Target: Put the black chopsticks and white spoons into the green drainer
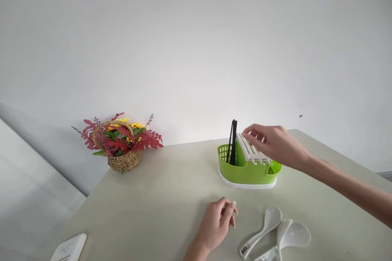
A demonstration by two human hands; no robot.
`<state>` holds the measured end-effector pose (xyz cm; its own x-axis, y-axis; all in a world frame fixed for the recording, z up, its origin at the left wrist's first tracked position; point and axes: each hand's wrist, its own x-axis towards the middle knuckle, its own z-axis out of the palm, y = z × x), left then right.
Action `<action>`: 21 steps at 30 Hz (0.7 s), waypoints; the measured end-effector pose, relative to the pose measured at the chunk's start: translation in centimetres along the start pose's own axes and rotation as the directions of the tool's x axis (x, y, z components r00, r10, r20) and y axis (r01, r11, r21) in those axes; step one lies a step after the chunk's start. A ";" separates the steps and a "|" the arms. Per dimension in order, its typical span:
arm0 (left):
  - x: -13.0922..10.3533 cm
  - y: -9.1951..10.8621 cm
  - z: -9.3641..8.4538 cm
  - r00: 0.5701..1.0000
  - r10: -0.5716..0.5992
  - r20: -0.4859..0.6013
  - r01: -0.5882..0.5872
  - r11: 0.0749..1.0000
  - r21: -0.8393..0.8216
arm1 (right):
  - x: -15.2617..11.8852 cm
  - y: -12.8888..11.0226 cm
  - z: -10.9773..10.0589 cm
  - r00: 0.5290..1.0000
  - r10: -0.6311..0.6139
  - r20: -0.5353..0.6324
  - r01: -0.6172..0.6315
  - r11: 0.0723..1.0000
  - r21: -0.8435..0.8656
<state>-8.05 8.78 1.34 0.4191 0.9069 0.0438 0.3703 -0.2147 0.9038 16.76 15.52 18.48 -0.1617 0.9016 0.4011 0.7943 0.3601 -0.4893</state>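
The left hand [216, 222] and the right hand [274, 142] were bare, with slender fingers — the left fingernails [234, 202] looked longish, though too small to make out clearly; the right forearm [346, 185] was bare too, slim and smooth in outline, narrowing towards the wrist [317, 167].

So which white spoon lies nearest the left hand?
The leftmost spoon, its bowl also nearest the green caddy. The other spoons overlap each other, farther from the left hand.
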 end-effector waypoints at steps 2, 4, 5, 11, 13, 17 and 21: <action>0.0 0.0 0.0 1.000 0.015 0.002 -0.015 1.000 0.014 | -2.8 0.0 -0.6 0.993 -0.079 0.092 0.082 0.996 -0.028; 0.1 0.0 0.1 1.000 0.031 0.005 -0.031 0.999 0.033 | -5.5 0.4 -1.1 0.970 -0.150 0.189 0.169 0.982 -0.089; 0.1 0.0 0.1 0.999 0.038 0.004 -0.038 0.998 0.043 | -6.7 0.8 -1.3 0.958 -0.160 0.238 0.192 0.974 -0.118; -0.1 0.1 0.3 0.998 0.062 0.000 -0.062 0.995 0.072 | -12.7 5.6 -0.8 0.872 0.083 0.482 -0.018 0.990 -0.137; -0.3 0.3 0.2 0.998 0.062 0.001 -0.062 0.995 0.083 | -14.4 7.4 0.0 0.841 0.152 0.520 -0.109 0.988 -0.113; -0.6 0.5 0.2 0.997 0.071 -0.008 -0.070 0.993 0.096 | -16.8 9.1 1.7 0.801 0.167 0.575 -0.208 0.978 0.006; -0.7 0.6 0.4 0.996 0.087 -0.024 -0.084 0.991 0.107 | -18.0 8.6 3.4 0.796 0.234 0.557 -0.260 0.965 -0.034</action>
<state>-7.76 7.86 1.66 0.4292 0.8934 0.1326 0.4204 -0.3276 0.8461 24.52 3.19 4.42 -0.2691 0.9360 -0.2270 0.8286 0.1048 -0.5500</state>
